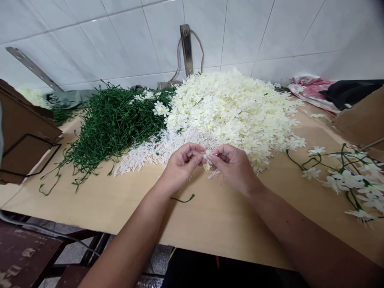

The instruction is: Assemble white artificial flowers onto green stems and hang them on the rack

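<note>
In the middle of the head view, a small white artificial flower (207,161) is pinched in my left hand (184,162), thumb against fingers. My right hand (234,165) meets it from the other side, thumb and forefinger closed on what looks like a thin white stamen at the petals. The fingertips partly hide both pieces. Just behind my hands lies a heap of thin white stamens (144,155). Beyond it rises a big pile of loose cream-white petals (234,106). A tangle of green plastic stems (111,120) is at the left. One single stem (183,200) rests below my left hand.
Finished-looking flowers on green stems (351,180) lie at the right of the wooden table (210,224). Cardboard boxes stand at the left (27,132) and right (363,116) edges. A metal bracket (186,50) is on the tiled wall behind. A dark stool (27,256) is below left.
</note>
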The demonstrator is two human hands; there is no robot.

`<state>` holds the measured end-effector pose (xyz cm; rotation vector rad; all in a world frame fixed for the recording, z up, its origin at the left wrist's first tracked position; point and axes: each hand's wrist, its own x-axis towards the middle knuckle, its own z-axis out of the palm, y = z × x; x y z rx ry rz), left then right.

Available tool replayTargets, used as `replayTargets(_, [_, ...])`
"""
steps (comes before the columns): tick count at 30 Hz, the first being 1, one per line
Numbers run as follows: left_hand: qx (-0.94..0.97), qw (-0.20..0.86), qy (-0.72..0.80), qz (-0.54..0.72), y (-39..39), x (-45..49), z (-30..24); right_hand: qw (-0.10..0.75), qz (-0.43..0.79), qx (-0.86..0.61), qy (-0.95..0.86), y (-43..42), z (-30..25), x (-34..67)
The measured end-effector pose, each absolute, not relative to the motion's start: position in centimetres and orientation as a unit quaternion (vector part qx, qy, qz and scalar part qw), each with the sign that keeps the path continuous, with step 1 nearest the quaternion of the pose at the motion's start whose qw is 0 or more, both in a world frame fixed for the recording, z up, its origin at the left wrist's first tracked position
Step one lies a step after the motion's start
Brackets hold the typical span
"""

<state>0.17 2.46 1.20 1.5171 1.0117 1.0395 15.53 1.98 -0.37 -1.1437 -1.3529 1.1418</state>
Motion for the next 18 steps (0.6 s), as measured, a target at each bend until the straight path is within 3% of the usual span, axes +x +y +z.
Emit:
replayTargets(7, [0.810, 0.181, 0.513, 0.219, -2.7, -4.5, 2.4, 0.509, 0.457, -0.480, -0.549, 2.4, 0.3, 16.3])
replayTargets(12, [0.841, 0.108, 0.521, 0.098, -3.8, -3.6, 0.9, 0.526, 0.493, -0.455, -0.523, 2.4, 0.4, 16.1])
replayTargets(18, [0.834, 0.078, 0.539, 0.087, -2.8, -2.4, 0.6, 0.493, 0.566, -0.436, -0.496, 2.3, 0.5, 16.1])
